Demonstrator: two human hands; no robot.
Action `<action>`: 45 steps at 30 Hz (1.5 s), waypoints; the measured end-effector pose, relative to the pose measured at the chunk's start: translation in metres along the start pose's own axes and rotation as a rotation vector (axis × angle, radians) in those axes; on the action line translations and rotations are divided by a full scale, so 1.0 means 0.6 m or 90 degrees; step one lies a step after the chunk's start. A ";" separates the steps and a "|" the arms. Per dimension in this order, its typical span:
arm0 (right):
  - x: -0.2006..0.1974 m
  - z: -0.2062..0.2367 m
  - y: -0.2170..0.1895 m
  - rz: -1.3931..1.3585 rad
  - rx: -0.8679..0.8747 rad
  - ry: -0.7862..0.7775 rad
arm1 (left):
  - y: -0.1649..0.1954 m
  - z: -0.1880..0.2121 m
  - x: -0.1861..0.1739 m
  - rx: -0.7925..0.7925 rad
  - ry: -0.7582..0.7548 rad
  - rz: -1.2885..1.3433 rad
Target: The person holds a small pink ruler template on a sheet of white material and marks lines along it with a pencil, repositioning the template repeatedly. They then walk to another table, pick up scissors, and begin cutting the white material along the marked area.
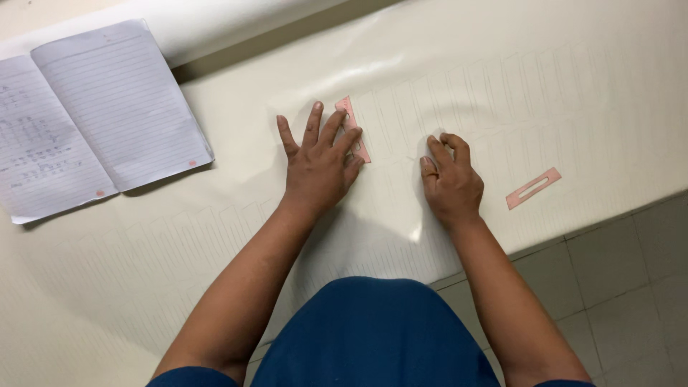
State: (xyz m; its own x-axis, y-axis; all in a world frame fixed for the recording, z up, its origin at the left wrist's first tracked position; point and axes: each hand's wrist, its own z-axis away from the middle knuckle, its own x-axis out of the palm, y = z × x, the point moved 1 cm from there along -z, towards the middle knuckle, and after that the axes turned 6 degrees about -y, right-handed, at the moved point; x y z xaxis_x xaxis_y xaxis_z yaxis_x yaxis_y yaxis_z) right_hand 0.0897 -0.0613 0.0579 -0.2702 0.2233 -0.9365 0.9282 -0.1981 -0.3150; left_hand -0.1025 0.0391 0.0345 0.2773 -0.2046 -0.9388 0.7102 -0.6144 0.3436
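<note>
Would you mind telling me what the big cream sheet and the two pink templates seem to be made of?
The cream sheet looks like glossy vinyl or coated fabric: it shows sheen and soft ripples. The pink template under the left hand and the slotted one look like matte card or thin plastic, flat and stiff.

Head cam, looks straight down, close over cream sheet (502,86).

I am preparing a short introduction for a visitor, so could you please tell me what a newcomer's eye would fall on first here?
First, the two hands at the centre: the left hand lies spread flat, pinning a pink template strip to the big cream sheet, and the right hand is curled beside it. Next, the open lined notebook at upper left, and a second pink slotted strip lying alone to the right.
</note>
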 end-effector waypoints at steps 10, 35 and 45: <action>0.037 0.019 -0.028 0.002 -0.067 -0.047 | -0.061 0.054 0.012 -0.054 -0.027 0.055; 0.069 0.047 -0.040 -0.077 -0.120 -0.078 | -0.051 0.051 0.033 -0.063 -0.047 0.056; 0.068 0.046 -0.042 -0.068 -0.121 -0.080 | -0.050 0.051 0.040 -0.068 -0.048 0.031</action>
State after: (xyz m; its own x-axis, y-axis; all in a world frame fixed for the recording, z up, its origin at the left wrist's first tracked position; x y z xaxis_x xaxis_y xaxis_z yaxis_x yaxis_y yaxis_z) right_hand 0.0482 -0.0736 0.0232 -0.3883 0.1112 -0.9148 0.9208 0.0066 -0.3900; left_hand -0.1370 0.0293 0.0008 0.2675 -0.2911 -0.9185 0.7633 -0.5178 0.3864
